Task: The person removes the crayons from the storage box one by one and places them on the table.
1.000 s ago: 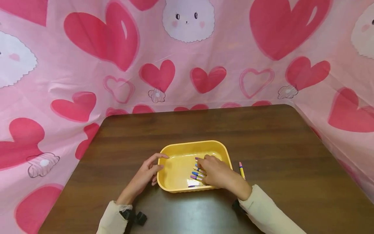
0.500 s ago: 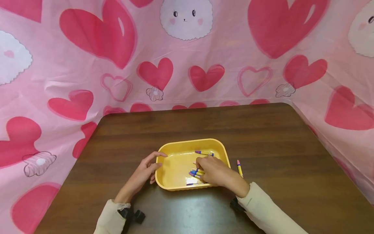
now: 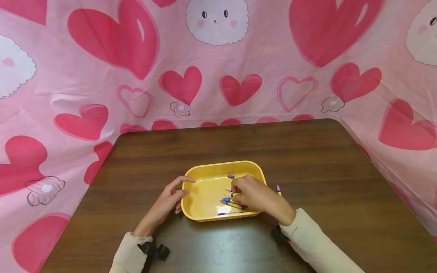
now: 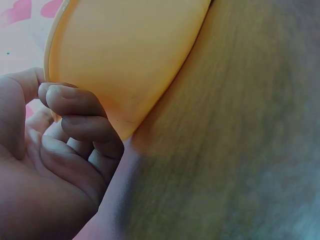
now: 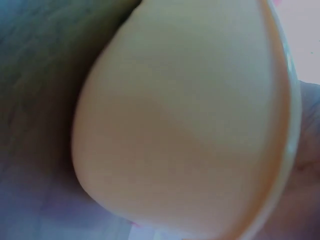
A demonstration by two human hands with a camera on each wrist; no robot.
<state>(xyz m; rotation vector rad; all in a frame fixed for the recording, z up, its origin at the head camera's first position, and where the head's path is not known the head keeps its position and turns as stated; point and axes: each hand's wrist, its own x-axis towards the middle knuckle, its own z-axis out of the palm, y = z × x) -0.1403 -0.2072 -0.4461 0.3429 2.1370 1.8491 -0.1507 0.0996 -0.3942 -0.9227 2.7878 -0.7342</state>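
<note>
Yellow tray's (image 3: pixel 222 170) sitting on the brown table (image 3: pixel 164 151), its left rim gripped between thumb and fingers by the left hand (image 3: pixel 170 194). Inside, a yellow crayon (image 3: pixel 236 195) is pinched by the right hand's (image 3: pixel 255 193) curled fingers, loose crayons (image 3: pixel 233 205) scattered around it. One pink-tipped crayon (image 3: pixel 278 190) is seen outside, just right of the tray.

- The tray (image 5: pixel 175 130) fills most of the view, its smooth outer wall toward the camera, orange-beige and softly blurred.
- Its rim (image 5: pixel 292 100) curves down the right side, paler along the edge.
- Beyond the rim, at the right edge, shows part of the right hand (image 5: pixel 307 160), dim; its fingers are hidden.
- Left lies the table (image 5: pixel 35 90), dark and blurred.
- Top right, a pale backdrop (image 5: pixel 300 42) with a touch of pink.
</note>
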